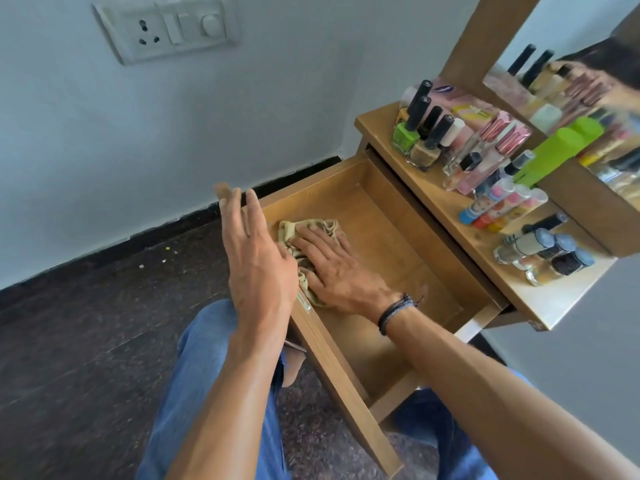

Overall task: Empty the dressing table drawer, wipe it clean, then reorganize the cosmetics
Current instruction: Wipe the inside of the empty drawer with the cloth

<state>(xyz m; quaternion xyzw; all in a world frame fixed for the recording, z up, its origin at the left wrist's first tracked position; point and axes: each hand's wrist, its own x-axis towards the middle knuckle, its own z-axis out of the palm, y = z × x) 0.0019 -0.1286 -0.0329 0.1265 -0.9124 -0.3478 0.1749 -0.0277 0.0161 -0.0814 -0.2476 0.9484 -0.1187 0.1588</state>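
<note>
cloth [304, 233] partly under hand [341, 268]

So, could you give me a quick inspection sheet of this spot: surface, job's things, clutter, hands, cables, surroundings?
Surface: drawer pulled open, its wooden floor bare apart from the cloth.
Job's things: cloth crumpled in the drawer; cosmetics crowded on the dressing table top.
Clutter: pale specks on the dark floor.
Hands: right hand pressing the cloth flat; left hand open over the drawer's front, holding nothing.
Cables: nothing seen.
Surroundings: mirror, wall socket plate.
</note>
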